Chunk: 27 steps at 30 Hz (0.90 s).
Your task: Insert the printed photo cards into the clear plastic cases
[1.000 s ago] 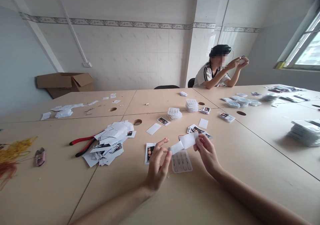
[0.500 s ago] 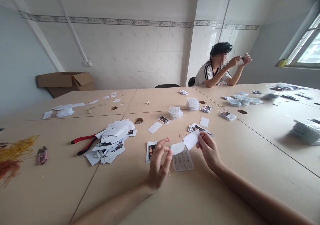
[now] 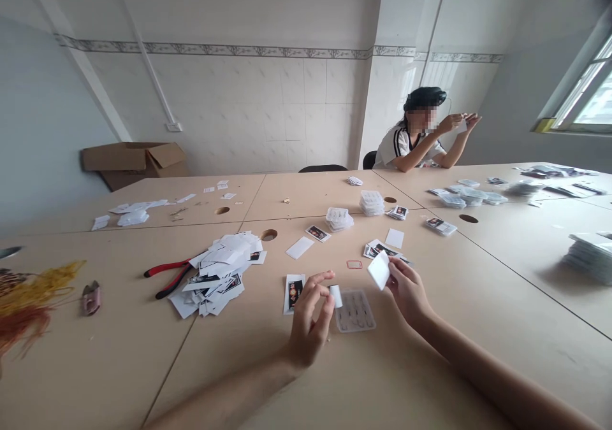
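Note:
My left hand (image 3: 310,318) is closed, pinching a small curled slip of white paper (image 3: 335,297) between thumb and finger. A white card (image 3: 379,271) is gripped by my right hand (image 3: 406,288), its pale side toward me. The two pieces are apart. Below and between my hands lies a flat clear plastic case (image 3: 356,310) with several hooks in it, flat on the table. Beside my left fingers rests a card printed in black and red (image 3: 293,293), partly hidden by that hand. A small red-edged label (image 3: 354,265) lies beyond the case.
To the left are a heap of cards (image 3: 215,277), red-handled pliers (image 3: 167,271), pink clippers (image 3: 91,299) and yellow threads (image 3: 52,283). Stacked clear cases (image 3: 371,203) stand farther back. A co-worker (image 3: 415,137) sits across the table at right, holding something small.
My hands have drawn apart: the slip and the card, touching before, are now separate. The slip has curled in my left fingers, and the card has turned in my right. The view shifted slightly.

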Available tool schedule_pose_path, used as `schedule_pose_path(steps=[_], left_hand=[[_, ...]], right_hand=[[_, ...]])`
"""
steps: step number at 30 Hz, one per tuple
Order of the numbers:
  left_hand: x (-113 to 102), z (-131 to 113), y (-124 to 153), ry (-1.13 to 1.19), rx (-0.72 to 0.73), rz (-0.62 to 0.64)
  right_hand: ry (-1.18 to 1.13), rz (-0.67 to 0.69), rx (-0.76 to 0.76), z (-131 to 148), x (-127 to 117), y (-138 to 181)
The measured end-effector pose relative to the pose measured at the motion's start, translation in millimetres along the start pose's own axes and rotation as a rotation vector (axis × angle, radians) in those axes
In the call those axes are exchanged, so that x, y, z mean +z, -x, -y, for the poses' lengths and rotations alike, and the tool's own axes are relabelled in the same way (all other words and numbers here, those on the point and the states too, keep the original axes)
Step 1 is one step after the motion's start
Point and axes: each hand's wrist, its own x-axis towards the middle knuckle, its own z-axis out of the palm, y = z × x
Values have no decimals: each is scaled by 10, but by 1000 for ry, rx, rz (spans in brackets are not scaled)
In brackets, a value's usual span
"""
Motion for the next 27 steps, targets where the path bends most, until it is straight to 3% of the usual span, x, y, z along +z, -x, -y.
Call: schedule_pose_path(steps=[10,15,19,23,27], left_hand=[[-30,-32,11,24,-24,116],[-49,-70,55,-7,30,195],[-66,-96,84,-62,108,225],[-72,-98,89,-128,247,235],[-47,-86,89,-119,390,243]], right_hand=[[-123,125,142,-57,3,-16],[8,180,143,-11,148,-70],[89,347,182,16,632,-266],[173,628,277,-59,1451,-394],[218,771,318,-112,2138,-378]])
